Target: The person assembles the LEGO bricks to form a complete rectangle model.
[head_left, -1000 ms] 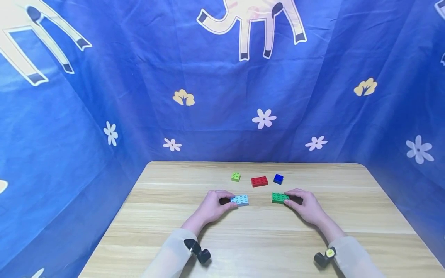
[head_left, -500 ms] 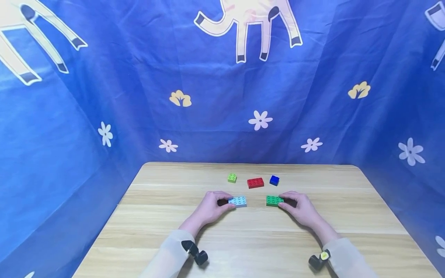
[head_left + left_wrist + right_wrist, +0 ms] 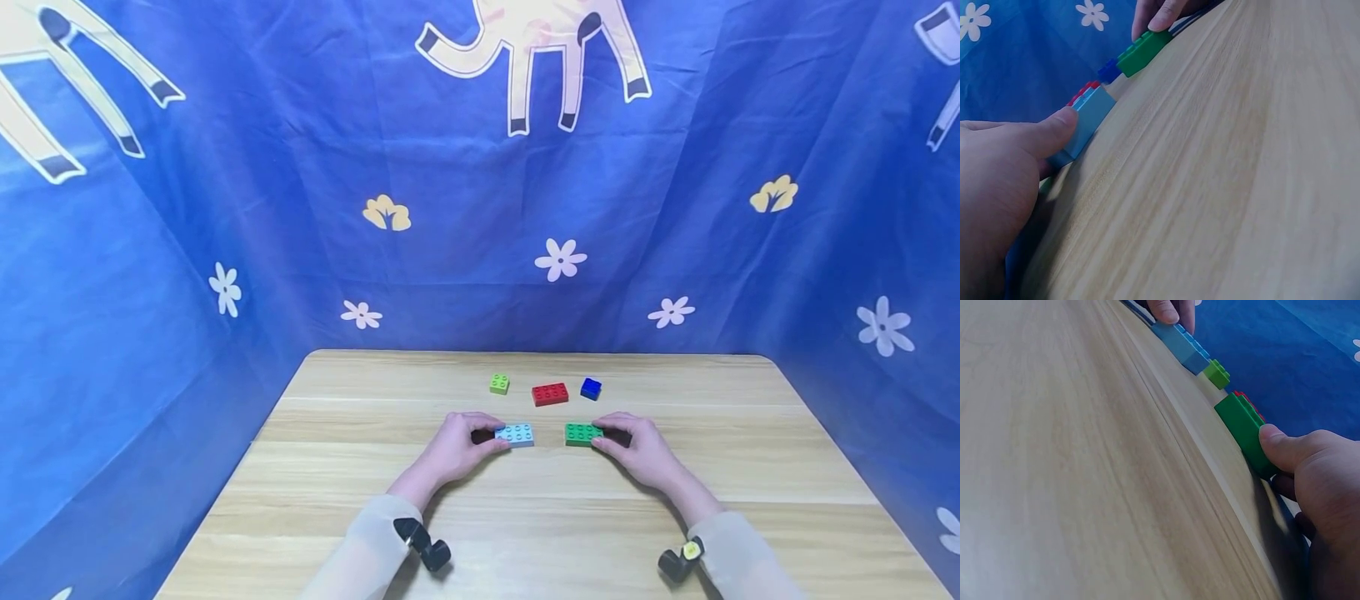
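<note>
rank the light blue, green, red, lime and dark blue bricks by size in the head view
1. Light blue brick, green brick, red brick: nearly alike; the red one lies farther back, so unsure.
2. Lime brick, dark blue brick: clearly smaller, too alike to rank.

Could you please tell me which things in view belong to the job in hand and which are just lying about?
In the job in hand:
light blue toy brick, held by the left hand
green toy brick, held by the right hand

Lying about, untouched, though perhaps needed later:
lime green toy brick
red toy brick
dark blue toy brick
</note>
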`<state>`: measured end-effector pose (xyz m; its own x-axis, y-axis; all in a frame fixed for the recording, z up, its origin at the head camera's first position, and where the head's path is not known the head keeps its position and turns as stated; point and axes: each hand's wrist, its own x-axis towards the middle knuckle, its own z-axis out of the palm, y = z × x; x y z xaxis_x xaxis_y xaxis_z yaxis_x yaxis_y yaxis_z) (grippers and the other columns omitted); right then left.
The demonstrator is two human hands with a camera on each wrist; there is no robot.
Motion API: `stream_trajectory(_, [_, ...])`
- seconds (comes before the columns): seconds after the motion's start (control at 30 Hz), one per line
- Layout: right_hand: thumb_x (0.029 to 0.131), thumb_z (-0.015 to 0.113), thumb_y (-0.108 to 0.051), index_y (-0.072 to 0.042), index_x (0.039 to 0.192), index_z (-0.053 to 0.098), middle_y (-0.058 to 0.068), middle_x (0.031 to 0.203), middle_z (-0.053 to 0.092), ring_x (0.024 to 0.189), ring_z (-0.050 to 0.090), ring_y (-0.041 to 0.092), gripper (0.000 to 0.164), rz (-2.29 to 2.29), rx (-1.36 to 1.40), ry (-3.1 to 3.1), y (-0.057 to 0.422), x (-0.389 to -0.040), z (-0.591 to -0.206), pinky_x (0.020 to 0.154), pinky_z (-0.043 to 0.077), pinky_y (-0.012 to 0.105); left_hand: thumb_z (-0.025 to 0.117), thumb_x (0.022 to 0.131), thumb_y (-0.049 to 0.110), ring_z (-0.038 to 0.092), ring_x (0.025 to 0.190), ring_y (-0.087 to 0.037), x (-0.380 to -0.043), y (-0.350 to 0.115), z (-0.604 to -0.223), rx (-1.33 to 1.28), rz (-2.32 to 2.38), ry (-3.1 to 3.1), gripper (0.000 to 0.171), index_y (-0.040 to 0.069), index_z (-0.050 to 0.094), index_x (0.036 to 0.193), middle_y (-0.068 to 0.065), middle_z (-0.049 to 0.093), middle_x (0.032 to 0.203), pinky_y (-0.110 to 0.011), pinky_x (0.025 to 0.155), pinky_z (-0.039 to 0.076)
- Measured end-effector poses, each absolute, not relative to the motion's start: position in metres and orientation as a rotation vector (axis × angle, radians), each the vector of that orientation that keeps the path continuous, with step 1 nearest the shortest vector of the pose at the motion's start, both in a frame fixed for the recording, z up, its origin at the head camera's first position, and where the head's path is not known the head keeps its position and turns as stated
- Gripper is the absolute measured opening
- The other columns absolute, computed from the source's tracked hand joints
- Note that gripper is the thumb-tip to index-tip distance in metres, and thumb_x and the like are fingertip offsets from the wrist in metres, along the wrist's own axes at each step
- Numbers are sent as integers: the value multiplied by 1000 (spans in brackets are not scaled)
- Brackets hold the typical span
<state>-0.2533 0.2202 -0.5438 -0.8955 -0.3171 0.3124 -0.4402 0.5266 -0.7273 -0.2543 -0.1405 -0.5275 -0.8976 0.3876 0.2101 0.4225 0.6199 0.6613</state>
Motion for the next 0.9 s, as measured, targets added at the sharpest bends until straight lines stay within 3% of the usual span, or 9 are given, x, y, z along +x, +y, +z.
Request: stream_trajectory(0.9, [93, 84, -23, -8, 125, 78, 1, 123, 74, 119, 67, 27, 36, 1335, 703, -2616, 209, -259, -547, 110, 48, 53, 83, 94, 37, 68, 119, -22, -255, -127, -530, -715, -1164, -2759, 36, 15, 80, 122, -1, 77, 122, -44, 109, 50])
